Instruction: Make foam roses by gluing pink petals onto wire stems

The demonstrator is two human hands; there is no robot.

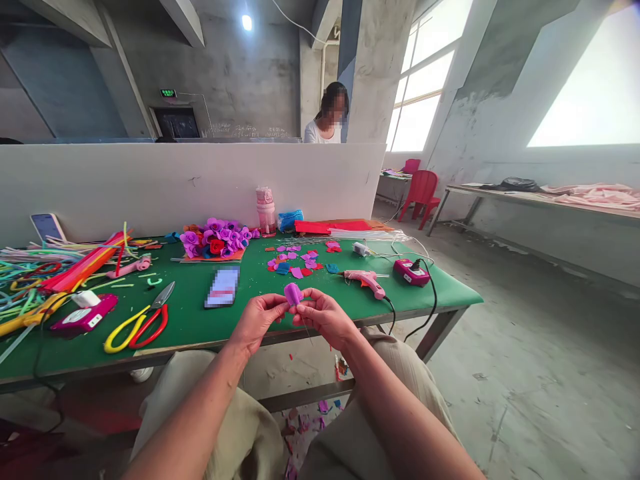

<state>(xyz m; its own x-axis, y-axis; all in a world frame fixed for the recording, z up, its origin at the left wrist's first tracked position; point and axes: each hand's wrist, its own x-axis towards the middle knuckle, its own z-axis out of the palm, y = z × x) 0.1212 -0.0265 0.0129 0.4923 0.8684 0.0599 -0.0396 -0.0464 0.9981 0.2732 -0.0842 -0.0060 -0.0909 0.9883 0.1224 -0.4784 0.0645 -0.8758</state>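
Observation:
Both hands meet over the table's front edge around a small purple paper flower piece (293,294). My left hand (261,319) pinches its left side with the fingertips. From the right, my right hand (323,315) grips its lower part, and a thin wire hangs down beneath these fingers. Beyond the hands, purple, red and blue petals (297,273) lie scattered on the green table (270,326). A pink glue gun (367,280) rests to their right. Purple and red paper flowers (220,238) are bunched at the back.
Scissors (145,320), a phone (223,287) and coloured strips (90,263) lie to the left. A magenta box (411,272) with cords is at the right. A pink bottle (266,211) stands by the white partition (200,180); a person (327,120) is behind it.

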